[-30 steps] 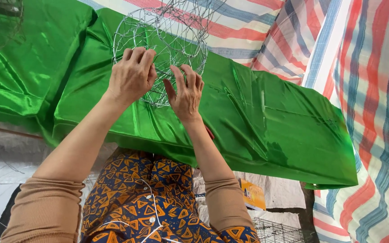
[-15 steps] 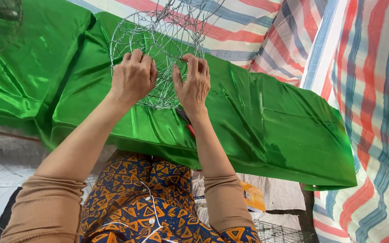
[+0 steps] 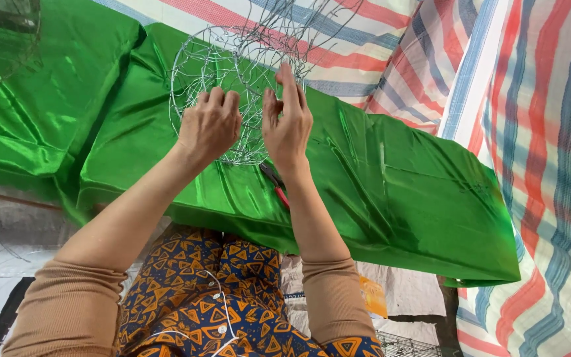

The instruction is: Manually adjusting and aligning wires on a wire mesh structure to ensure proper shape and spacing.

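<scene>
Shiny green fabric [image 3: 391,178] spreads under and beyond both hands, folded in thick layers, with a striped red, blue and white tarp [image 3: 536,132] past it on the far side and to the right of the fingers. Just below the right wrist a pair of red-handled pliers [image 3: 275,185] lies on the fabric, partly hidden by the forearm. Nearer the body, a patterned orange and blue garment [image 3: 219,291] covers the lap, and a bit of wire mesh [image 3: 404,345] shows at the bottom edge.

The round wire frame [image 3: 199,66] — a thin silver dome of crossing wires — stands against the fabric directly behind the fingers, rising above and to the left of them. The left hand [image 3: 209,125] curls its fingers around the frame's wires, gripping it from the front. The right hand [image 3: 289,122] holds its fingers straight and close together, pointing up, pressed against the wires on the frame's right side; whether the thumb pinches a wire I cannot tell.
</scene>
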